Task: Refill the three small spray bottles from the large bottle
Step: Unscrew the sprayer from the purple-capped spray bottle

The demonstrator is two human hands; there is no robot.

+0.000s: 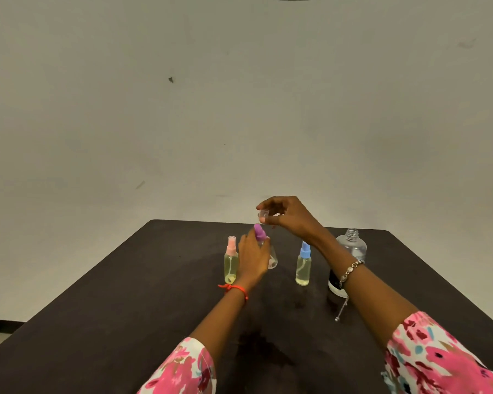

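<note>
The dark table (154,294) fills the lower part of the head view, its far edge against a plain pale wall (239,95). Both forearms reach in from floral pink sleeves (439,356) at about 5 and 7 o'clock of the picture. The large bottle (350,251), clear glass with a dark label low on its body, stands upright and uncapped toward 3 o'clock of the group, partly hidden behind the right wrist, which wears a metal bracelet (352,268) with a hanging chain. The right hand (291,214) is raised above the table at roughly 12 o'clock of the bottles, its thumb and fingertips pinched on a small clear cap (263,214). The left hand (252,257), with a red string band (234,288) at the wrist, is wrapped around the purple-topped spray bottle (259,233), which leans tilted; its clear body shows beside the palm, and whether its base touches the table cannot be told. The clear cap is just above that purple sprayer and apart from it. At 9 o'clock of the left hand, just beside it, the pink-topped spray bottle (231,260) stands upright holding pale yellow liquid. At 3 o'clock of the left hand, between it and the large bottle, the blue-topped spray bottle (304,264) stands upright, also filled with pale yellow liquid.
</note>
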